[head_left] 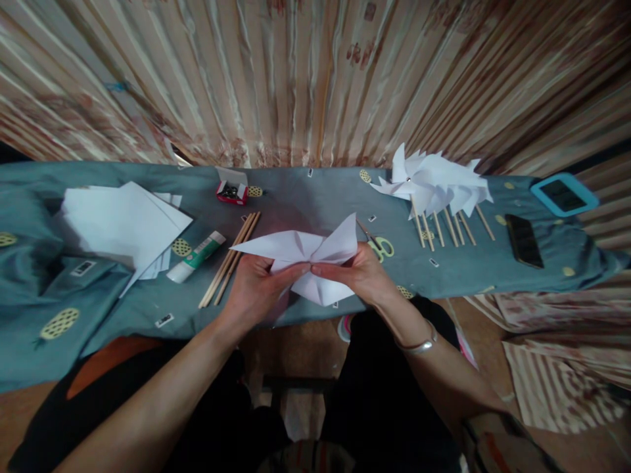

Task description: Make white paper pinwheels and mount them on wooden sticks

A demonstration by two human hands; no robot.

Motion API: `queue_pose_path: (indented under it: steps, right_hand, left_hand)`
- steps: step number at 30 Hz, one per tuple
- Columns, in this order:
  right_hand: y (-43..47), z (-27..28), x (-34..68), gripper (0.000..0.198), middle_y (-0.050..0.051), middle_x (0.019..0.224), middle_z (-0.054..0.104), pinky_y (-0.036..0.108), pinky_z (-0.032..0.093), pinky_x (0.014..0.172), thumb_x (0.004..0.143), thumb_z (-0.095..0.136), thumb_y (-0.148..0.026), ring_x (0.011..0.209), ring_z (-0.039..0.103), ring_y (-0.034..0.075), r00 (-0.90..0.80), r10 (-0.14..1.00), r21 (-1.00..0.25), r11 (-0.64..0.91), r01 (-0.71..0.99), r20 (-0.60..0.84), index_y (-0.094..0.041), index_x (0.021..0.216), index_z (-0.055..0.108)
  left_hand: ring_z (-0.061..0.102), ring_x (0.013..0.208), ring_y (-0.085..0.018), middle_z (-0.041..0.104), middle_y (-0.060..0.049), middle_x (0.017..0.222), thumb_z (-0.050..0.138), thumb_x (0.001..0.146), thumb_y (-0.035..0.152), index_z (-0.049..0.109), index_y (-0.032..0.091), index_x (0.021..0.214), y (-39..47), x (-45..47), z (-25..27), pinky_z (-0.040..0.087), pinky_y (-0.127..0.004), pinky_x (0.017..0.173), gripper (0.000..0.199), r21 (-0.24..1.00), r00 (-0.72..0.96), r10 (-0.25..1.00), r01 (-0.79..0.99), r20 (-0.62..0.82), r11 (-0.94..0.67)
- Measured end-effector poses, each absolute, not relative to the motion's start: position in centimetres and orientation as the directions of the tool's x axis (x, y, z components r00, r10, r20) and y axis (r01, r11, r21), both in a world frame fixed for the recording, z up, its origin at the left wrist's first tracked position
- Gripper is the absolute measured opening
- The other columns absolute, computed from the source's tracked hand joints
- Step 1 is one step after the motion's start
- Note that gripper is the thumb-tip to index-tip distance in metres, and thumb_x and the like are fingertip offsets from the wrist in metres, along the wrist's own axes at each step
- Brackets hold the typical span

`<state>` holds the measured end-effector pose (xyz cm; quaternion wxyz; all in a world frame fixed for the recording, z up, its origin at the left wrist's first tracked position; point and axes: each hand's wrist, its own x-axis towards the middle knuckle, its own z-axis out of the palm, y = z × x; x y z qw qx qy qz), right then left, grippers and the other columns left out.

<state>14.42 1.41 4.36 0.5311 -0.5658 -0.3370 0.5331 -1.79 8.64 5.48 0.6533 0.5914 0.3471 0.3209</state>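
A white paper pinwheel [325,289] is held over the near edge of the cloth-covered table, its pointed blades spread left, right and toward me. My left hand [256,282] grips its left side, thumb pressed at the centre. From the other side my right hand [367,272] grips it too, and the two thumb tips meet at the middle. The fingers beneath the paper are hidden. Thin wooden sticks [229,263] lie just left of my left hand. Scissors with pale green handles [382,248] rest beyond my right hand, partly covered.
A glue stick [196,256] and a stack of white paper [118,220] lie left. A small red box [231,190] with dark contents stands open behind. Finished pinwheels on sticks [438,180] are piled right, near a black phone [525,241] and a blue-framed device [564,195].
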Motion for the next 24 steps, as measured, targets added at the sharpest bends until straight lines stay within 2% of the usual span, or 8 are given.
queue_pose_path:
  steps: [3,8,18,24]
  right_hand:
    - [1.45,4.29,14.41,0.030,0.000,0.077,0.076,0.032,0.058,0.064,0.055,0.088,-0.035,0.066,0.068,0.016,0.215,0.946,-0.962,-0.209,-0.173,-0.244,-0.021,0.077,0.074]
    - [1.57,4.18,14.48,0.035,0.001,0.083,0.077,0.033,0.060,0.071,0.054,0.088,-0.034,0.071,0.069,0.016,0.209,0.947,-0.957,-0.202,-0.207,-0.245,-0.021,0.083,0.074]
    - [1.48,4.15,14.74,0.033,0.001,0.082,0.077,0.031,0.059,0.068,0.055,0.088,-0.033,0.070,0.069,0.016,0.201,0.951,-0.962,-0.198,-0.191,-0.235,-0.020,0.082,0.074]
    - [1.56,4.07,14.66,0.034,0.001,0.086,0.077,0.033,0.059,0.072,0.057,0.087,-0.032,0.072,0.070,0.016,0.185,0.949,-0.955,-0.215,-0.206,-0.254,-0.021,0.086,0.074]
  left_hand:
    - [0.065,0.067,-0.019,0.073,-0.002,0.070,0.080,0.064,0.028,0.072,0.018,0.069,8.61,-1.67,5.81,0.053,-0.028,0.066,0.013,0.995,0.538,0.838,0.014,-0.095,0.104]
    - [0.067,0.071,-0.020,0.071,-0.002,0.068,0.080,0.060,0.026,0.070,0.018,0.066,8.50,-1.36,6.27,0.053,-0.030,0.068,0.014,0.989,0.535,0.837,-0.016,-0.116,0.147]
    - [0.067,0.070,-0.020,0.073,-0.002,0.072,0.084,0.058,0.028,0.071,0.017,0.074,8.51,-1.19,6.32,0.054,-0.031,0.069,0.023,0.984,0.527,0.840,-0.032,-0.132,0.175]
    - [0.064,0.059,-0.018,0.071,-0.001,0.061,0.081,0.058,0.024,0.071,0.019,0.058,8.63,-1.25,6.37,0.053,-0.027,0.058,0.011,0.981,0.506,0.845,0.004,-0.170,0.195]
